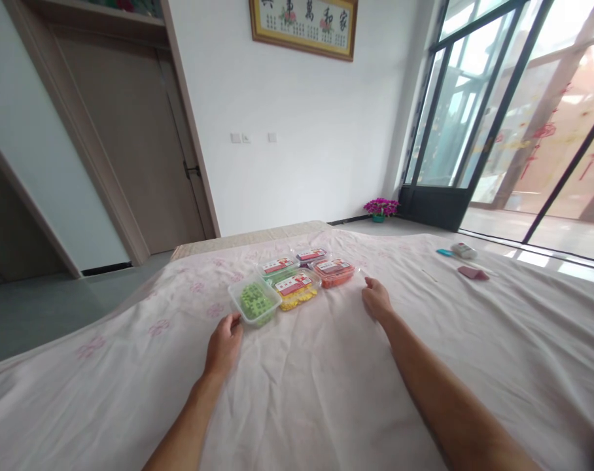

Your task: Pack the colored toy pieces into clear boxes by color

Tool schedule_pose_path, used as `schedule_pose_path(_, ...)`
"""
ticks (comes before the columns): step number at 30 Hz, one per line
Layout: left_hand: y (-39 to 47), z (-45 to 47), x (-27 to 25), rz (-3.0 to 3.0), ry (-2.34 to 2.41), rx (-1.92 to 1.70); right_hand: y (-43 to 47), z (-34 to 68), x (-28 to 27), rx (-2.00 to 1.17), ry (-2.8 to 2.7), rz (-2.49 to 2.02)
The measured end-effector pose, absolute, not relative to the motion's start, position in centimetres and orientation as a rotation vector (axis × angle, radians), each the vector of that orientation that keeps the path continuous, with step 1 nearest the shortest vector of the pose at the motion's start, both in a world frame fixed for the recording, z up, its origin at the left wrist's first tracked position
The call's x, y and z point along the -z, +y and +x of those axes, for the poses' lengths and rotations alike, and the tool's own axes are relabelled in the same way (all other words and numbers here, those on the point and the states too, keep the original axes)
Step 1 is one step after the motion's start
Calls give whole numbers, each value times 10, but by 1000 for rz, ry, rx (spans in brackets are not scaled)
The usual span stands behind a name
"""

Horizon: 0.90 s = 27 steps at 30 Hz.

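Observation:
My left hand (pixel 223 345) is at the near left corner of a clear plastic container (pixel 256 301) of green pieces, its fingers closed at the rim. That container carries no label, unlike the others. Beside it stands a labelled container of yellow pieces (pixel 297 291). Behind them are a labelled container with green contents (pixel 277 265) and one with dark purple contents (pixel 311 255). My right hand (pixel 377 301) rests on the cloth, right of a labelled container of orange-red pieces (pixel 333 272). Its fingers are curled together; whatever they may hold is too small to make out.
A pale cloth with pink flowers (pixel 297 392) covers the surface, with folds at the right. Toward the far right lie a white packet (pixel 464 250), a small blue item (pixel 444 252) and a dusty-pink piece (pixel 472 273). Purple flowers (pixel 381 208) stand on the floor beyond.

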<state>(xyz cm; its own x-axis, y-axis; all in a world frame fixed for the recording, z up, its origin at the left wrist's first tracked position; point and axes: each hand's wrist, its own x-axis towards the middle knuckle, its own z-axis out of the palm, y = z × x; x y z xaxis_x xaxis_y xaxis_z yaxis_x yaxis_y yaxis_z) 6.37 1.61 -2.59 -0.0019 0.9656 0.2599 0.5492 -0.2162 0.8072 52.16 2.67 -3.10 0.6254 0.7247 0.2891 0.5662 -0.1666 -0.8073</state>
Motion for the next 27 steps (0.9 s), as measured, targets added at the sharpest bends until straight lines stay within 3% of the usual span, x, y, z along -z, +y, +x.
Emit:
schedule_pose_path(15, -35, -22, 16, 2447, 1535, -624, -20, 486, 32, 162, -1671, -2026)
schedule_pose_path(20, -42, -92, 23, 2410, 1827, -526, -20, 487, 30, 138, -1679, -2010)
schedule_pose_path(27, -34, -139, 27, 1889, 2460, -377, -21, 486, 29, 119, -1672, -2023)
